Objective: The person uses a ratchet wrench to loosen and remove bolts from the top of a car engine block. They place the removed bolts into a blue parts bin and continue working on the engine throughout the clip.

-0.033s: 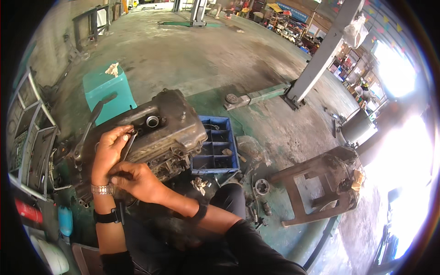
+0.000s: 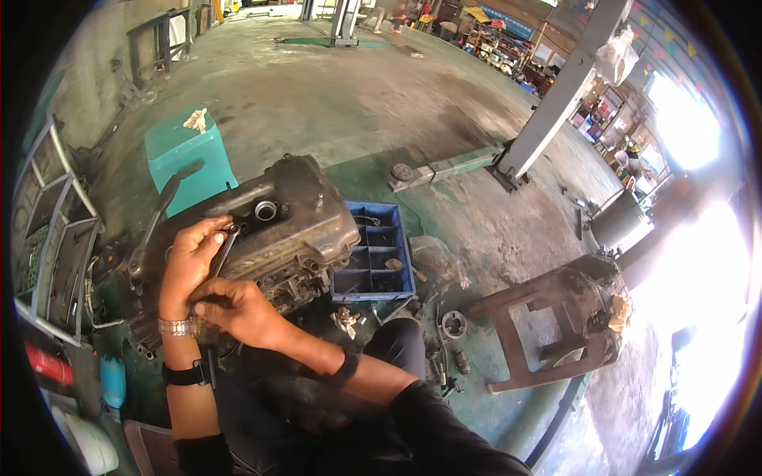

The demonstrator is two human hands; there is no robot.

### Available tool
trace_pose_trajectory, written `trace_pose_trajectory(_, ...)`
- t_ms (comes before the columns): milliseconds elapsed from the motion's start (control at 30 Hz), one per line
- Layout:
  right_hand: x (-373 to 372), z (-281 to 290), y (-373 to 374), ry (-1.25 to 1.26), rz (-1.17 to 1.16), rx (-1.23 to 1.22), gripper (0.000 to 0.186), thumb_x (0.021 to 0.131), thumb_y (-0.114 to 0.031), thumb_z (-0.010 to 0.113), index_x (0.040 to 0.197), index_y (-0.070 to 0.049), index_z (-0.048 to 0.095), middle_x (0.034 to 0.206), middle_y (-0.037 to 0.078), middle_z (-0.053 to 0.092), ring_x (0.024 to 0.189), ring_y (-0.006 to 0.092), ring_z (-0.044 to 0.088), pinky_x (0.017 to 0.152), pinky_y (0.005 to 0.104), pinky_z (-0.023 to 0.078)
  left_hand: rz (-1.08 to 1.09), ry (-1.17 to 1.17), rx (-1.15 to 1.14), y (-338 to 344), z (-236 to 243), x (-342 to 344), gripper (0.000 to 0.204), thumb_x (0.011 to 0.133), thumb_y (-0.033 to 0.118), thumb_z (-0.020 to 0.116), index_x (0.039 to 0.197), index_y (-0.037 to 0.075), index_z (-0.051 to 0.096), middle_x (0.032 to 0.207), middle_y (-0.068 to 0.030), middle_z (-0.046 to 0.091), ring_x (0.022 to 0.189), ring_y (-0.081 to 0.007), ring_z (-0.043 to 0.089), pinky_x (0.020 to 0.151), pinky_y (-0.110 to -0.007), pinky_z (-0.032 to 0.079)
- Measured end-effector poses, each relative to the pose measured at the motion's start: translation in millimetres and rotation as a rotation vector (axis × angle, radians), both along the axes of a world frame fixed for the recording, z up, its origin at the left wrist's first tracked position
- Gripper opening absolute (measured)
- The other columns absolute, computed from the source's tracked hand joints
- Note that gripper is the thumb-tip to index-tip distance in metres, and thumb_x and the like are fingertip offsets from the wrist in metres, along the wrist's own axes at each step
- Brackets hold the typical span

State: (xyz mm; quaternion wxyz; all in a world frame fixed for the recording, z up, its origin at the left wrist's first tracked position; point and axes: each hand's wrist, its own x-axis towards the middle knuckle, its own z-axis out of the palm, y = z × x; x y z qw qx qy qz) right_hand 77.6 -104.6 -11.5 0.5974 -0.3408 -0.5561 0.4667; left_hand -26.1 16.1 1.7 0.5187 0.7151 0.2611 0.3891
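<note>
Left of frame centre, we see the left hand [image 2: 190, 252] half-curled, gripping one slim tool [image 2: 225, 252] near its top, the right hand [image 2: 242, 313] pinching its lower end, over one engine [image 2: 298, 190].

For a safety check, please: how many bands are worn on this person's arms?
3: a metal band on the left wrist, a black strap on the left forearm, a black band on the right forearm. Sleeves may hide more.

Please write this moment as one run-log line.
left hand: at wrench head; right hand: at wrench handle; grips: unclear; below: engine part; nearby: blue crate, green stool
</note>
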Motion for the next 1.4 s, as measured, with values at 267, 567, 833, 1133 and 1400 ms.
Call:
trace_pose_trajectory(267,-5.1,-3.7,5.1,0.09,0.022,-0.214,0.01,0.09,-0.002,0.065,0.098,0.002,0.068,0.083,0.003,0.067,0.071,0.0066,0.058,0.062,0.024,0.046,-0.012,0.009,0.021,1.7,-0.8,-0.3,0.03,0.097,0.006,0.058,0.123,-0.008,0.061,0.115,-0.0095,0.067,0.109,-0.0165,0.062,0.098,-0.028,0.047)
trace_pose_trajectory(567,37.3,-8.8,-32.5,-0.278,-0.152,0.042,0.016,0.085,-0.003,0.066,0.1,0.001,0.066,0.087,0.008,0.066,0.076,0.0118,0.06,0.067,0.0276,0.05,0.089,0.132,0.289,-6.3,-0.6,1.9,0.028,0.096,0.006,0.057,0.122,-0.004,0.064,0.11,-0.0107,0.071,0.101,-0.0165,0.065,0.092,-0.03,0.05)
trace_pose_trajectory(833,99.0,6.5,-45.5,-0.208,-0.361,-0.123,0.013,0.092,0.002,0.054,0.097,0.0,0.066,0.077,-0.001,0.06,0.07,0.0066,0.051,0.062,0.0227,0.043,0.126,0.132,0.187,-11.0,0.0,12.3,0.024,0.097,-0.001,0.055,0.118,-0.004,0.065,0.103,-0.008,0.071,0.096,-0.0149,0.064,0.088,-0.03,0.051)
trace_pose_trajectory(1133,112.9,4.5,-28.5,-0.157,-0.269,-0.146,0.013,0.098,-0.003,0.052,0.101,-0.002,0.064,0.07,-0.005,0.053,0.058,0.0034,0.046,0.052,0.0202,0.039,0.201,0.147,0.292,-15.2,0.0,16.5,0.026,0.092,-0.005,0.058,0.117,-0.001,0.066,0.109,-0.0142,0.071,0.1,-0.0211,0.066,0.091,-0.033,0.05)
trace_pose_trajectory(1400,126.4,1.3,-8.9,-0.039,-0.198,-0.253,0.014,0.098,-0.004,0.051,0.1,-0.001,0.064,0.065,-0.002,0.052,0.053,0.0048,0.044,0.05,0.0205,0.038,0.221,0.159,0.358,-15.1,-1.3,15.7,0.027,0.088,-0.006,0.059,0.114,-0.003,0.067,0.111,-0.0199,0.07,0.097,-0.0303,0.069,0.085,-0.034,0.053)
